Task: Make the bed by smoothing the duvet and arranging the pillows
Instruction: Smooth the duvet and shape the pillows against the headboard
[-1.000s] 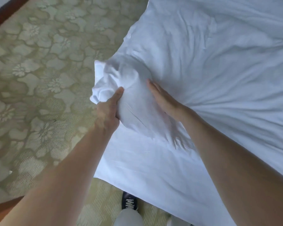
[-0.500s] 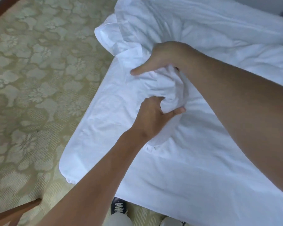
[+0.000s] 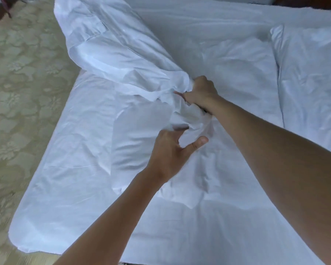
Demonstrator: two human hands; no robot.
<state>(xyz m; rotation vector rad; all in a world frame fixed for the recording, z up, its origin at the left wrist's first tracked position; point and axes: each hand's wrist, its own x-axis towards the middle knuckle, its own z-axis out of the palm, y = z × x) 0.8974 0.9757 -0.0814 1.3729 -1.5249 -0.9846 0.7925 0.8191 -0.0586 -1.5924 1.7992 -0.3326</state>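
left hand (image 3: 172,152): nearest, fingers curled into a bunch of white duvet (image 3: 107,60), thumb sticking out
right hand (image 3: 201,92): just beyond, fist clamped on the same bunched fabric
duvet: lifted, folded back toward the bed's (image 3: 65,188) left edge
pillow (image 3: 310,77): far right, looks flat on the bed, kinda blurry
carpet (image 3: 23,111): floral, left of bed

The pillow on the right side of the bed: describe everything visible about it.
The pillow is white and plump in what looks like a cotton case, creased across its top, with a seam along its left edge. It lies flat on the white bedding at the right of the view, its right side cut off by the frame. Neither of the hands touches it.
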